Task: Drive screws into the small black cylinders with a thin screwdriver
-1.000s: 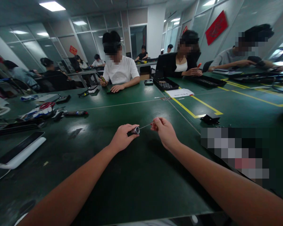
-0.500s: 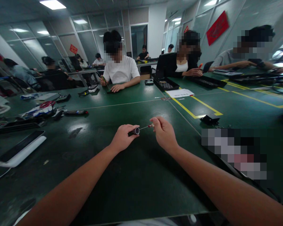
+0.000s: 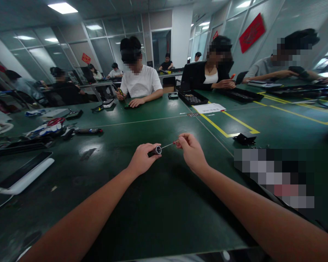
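We record the left hand (image 3: 142, 160) closed round a small dark cylinder with a silvery open end (image 3: 156, 150); its grip is fully wrapped, thumb and fingers about the barrel, the silvery end facing right; the cylinder is held low over the dark green surface (image 3: 142, 218), near its middle; whether the hand rests on the surface we cannot tell.

The right hand (image 3: 190, 152) pinches a thin metal-shafted tool with a red handle (image 3: 168, 146); its grip is narrowed to the fingertips on the handle and holds nothing else; the tool's tip meets the cylinder's open end; whether it enters or only touches is too small to tell.

Change over the last second is slight; both hands keep their place; the handle end stands a shade higher than half a second ago, so the shaft tilts a little more; the tip has not left the cylinder. We judge that the work at the cylinder's end is ongoing, with contact unbroken and no part visibly freed.

Also noted: a flat white-and-black device (image 3: 24, 174) lies well to the left; a yellow tape line (image 3: 224, 125) and a small black block (image 3: 244, 137) lie to the right; a person in a white shirt (image 3: 139, 82) sits opposite, hands on the far surface.
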Demonstrator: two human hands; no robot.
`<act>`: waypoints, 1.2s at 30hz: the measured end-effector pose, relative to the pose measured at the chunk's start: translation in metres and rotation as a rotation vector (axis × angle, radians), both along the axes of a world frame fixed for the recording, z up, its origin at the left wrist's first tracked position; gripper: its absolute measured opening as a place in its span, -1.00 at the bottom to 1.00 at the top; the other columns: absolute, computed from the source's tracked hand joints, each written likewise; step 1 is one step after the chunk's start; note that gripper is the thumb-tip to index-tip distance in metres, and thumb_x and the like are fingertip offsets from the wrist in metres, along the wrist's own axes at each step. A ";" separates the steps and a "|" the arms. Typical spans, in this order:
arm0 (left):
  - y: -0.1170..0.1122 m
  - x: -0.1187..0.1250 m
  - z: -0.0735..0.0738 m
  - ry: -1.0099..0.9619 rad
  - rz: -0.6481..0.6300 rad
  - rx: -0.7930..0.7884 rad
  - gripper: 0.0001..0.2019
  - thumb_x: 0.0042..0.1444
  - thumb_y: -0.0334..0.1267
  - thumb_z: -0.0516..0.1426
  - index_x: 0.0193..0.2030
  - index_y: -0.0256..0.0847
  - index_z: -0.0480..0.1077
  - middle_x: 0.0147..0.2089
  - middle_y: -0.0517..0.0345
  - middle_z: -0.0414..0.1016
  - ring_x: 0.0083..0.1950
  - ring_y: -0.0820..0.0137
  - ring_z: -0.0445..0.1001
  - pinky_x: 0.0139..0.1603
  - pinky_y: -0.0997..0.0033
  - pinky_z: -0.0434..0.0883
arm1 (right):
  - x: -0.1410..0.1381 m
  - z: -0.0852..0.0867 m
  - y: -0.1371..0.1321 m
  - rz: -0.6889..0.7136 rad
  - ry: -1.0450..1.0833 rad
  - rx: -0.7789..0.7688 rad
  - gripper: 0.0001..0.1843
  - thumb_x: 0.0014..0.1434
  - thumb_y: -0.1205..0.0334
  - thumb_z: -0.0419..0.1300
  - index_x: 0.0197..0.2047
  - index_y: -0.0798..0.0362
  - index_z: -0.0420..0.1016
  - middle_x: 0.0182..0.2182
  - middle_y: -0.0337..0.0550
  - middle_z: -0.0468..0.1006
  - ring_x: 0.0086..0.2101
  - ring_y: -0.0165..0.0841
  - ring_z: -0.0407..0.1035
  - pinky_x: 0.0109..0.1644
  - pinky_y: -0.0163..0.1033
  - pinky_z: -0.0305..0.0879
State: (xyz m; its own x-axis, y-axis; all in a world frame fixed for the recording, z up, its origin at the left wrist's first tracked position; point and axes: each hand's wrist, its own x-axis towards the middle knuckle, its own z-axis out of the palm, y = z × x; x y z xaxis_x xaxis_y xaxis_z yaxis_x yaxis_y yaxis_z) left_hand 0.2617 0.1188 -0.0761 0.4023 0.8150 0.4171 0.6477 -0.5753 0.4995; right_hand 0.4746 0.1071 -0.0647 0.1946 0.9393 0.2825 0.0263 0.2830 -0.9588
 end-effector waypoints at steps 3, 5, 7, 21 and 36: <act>0.001 -0.001 0.002 -0.001 -0.021 0.029 -0.61 0.20 -0.29 0.29 0.16 -0.05 0.47 0.05 0.10 0.57 0.09 0.20 0.48 0.20 0.04 0.33 | 0.001 -0.005 0.008 0.064 0.262 -0.174 -0.74 0.18 -0.02 0.22 -0.35 -0.01 0.42 -0.47 -0.21 0.47 -0.45 -0.35 0.33 -0.27 -0.15 0.39; 0.003 -0.003 0.002 0.008 -0.032 0.019 -0.62 0.21 -0.30 0.28 0.17 -0.05 0.47 0.06 0.10 0.56 0.10 0.21 0.47 0.20 0.05 0.33 | 0.003 -0.009 0.012 0.035 0.377 -0.293 -0.67 0.18 -0.06 0.22 -0.45 -0.02 0.36 -0.59 -0.27 0.34 -0.56 -0.40 0.20 -0.39 -0.18 0.36; 0.006 -0.005 0.001 0.022 -0.025 -0.018 -0.62 0.20 -0.30 0.28 0.17 -0.06 0.47 0.04 0.10 0.56 0.08 0.22 0.47 0.17 0.07 0.35 | 0.005 -0.012 0.014 -0.038 0.371 -0.293 -0.66 0.19 -0.06 0.22 -0.47 -0.03 0.34 -0.60 -0.29 0.32 -0.57 -0.40 0.20 -0.43 -0.21 0.35; 0.006 -0.004 -0.002 0.118 -0.013 -0.028 -0.61 0.20 -0.26 0.28 0.17 -0.03 0.47 0.04 0.09 0.57 0.09 0.18 0.48 0.26 -0.05 0.27 | 0.001 -0.013 0.007 -0.087 -0.117 -0.016 -0.69 0.33 -0.08 0.05 -0.23 -0.02 0.40 -0.41 -0.20 0.52 -0.38 -0.31 0.40 -0.24 -0.13 0.32; 0.006 -0.003 -0.003 0.148 -0.024 -0.022 -0.59 0.22 -0.22 0.27 0.20 -0.02 0.45 0.04 0.09 0.56 0.07 0.18 0.47 0.20 -0.02 0.29 | 0.001 -0.002 -0.003 -0.118 -0.351 0.082 -0.72 0.38 -0.02 0.00 -0.24 -0.03 0.35 -0.39 -0.16 0.55 -0.36 -0.26 0.43 -0.23 -0.15 0.27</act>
